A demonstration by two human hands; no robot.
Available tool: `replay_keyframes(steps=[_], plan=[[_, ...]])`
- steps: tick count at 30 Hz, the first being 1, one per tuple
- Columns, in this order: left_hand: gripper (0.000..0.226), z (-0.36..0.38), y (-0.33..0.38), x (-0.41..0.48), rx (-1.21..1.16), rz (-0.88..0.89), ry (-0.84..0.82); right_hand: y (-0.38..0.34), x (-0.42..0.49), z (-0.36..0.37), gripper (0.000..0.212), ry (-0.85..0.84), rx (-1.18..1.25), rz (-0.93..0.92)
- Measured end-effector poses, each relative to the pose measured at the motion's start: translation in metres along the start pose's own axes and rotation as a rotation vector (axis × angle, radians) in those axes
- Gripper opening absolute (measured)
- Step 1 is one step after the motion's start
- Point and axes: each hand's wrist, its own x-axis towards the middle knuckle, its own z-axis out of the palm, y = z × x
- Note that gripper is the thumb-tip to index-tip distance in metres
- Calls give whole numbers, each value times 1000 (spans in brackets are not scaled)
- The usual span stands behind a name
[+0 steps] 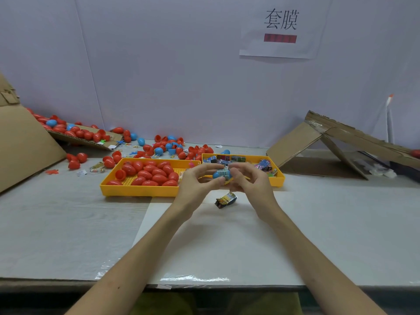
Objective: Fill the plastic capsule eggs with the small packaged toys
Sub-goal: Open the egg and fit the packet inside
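My left hand (200, 181) and right hand (253, 181) both pinch a blue egg (218, 175) just before the yellow toy tray (279, 180), with a toy packet (225, 172) against it. I'd next press it fully inside.

Soft, even light from above fills the workbench, leaving small highlights on the red capsule eggs (148, 175), a thin shadow along the front of the yellow tray (136, 190) and white glare on the clear film (195, 279) at the near edge of the table (68, 223), which the wide-angle lens bows.
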Motion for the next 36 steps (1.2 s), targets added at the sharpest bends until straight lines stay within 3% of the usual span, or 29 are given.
replay_keyframes(steps=[14,21,36], plan=[[43,2,-7,0,257,166,27,0,0,-1,13,0,-7,-22],[38,3,-9,-1,363,221,-6,-2,2,-5,7,-58,-39,81],[41,2,-4,-2,319,198,-87,-1,2,-5,15,-197,-6,175]])
